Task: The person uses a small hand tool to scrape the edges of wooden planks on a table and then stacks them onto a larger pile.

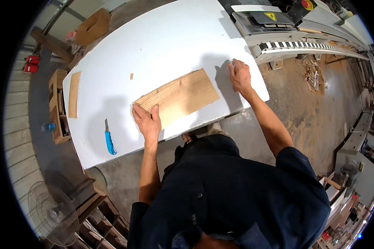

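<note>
A flat wooden board (183, 94) with visible grain lies at a slant on the white tabletop (162, 45). My left hand (148, 123) rests over its left end, fingers stretched out and the thumb apart. Off the board's right end, above the table's right part, is my right hand (240, 77). Its fingers are curled together, and whatever they may hold is too small to make out. A blue utility knife (109, 139) lies left of my left hand with its blade out. Beyond the board sits a tiny wood chip (131, 76).
A narrow wooden strip (74, 94) lies at the table's left edge. Machinery with a striped rail (307, 46) stands beyond the right edge, near sawdust on the floor. A cardboard box (93, 27) is at the far left, and a fan (53, 213) stands at the lower left.
</note>
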A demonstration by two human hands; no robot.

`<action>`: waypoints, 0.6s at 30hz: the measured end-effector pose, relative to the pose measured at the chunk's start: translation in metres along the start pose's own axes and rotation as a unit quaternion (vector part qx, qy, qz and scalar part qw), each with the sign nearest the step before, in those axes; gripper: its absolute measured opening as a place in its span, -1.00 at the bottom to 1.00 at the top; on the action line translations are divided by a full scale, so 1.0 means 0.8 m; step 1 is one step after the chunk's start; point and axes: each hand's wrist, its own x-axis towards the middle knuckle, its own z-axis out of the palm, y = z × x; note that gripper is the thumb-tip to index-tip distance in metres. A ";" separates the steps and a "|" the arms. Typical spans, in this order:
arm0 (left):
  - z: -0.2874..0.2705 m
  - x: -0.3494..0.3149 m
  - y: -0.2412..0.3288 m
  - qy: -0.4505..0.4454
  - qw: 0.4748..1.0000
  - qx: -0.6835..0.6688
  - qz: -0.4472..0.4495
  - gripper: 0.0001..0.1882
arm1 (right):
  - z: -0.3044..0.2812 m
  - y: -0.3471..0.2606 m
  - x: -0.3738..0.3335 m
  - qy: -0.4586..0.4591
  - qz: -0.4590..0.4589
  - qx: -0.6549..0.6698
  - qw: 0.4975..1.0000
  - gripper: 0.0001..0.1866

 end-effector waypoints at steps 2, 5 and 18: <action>-0.006 -0.003 -0.002 -0.001 0.999 -0.027 -0.042 -0.09 | 0.000 -0.008 -0.022 -0.015 0.029 0.085 0.996 -0.56; -0.018 0.001 -0.009 -0.043 0.989 -0.095 -0.105 -0.18 | 0.026 -0.048 -0.047 -0.078 0.042 0.227 0.970 -0.58; -0.048 0.046 -0.014 -0.189 0.910 -0.254 -0.269 -0.41 | 0.033 -0.101 -0.042 -0.236 0.191 0.341 0.890 -0.66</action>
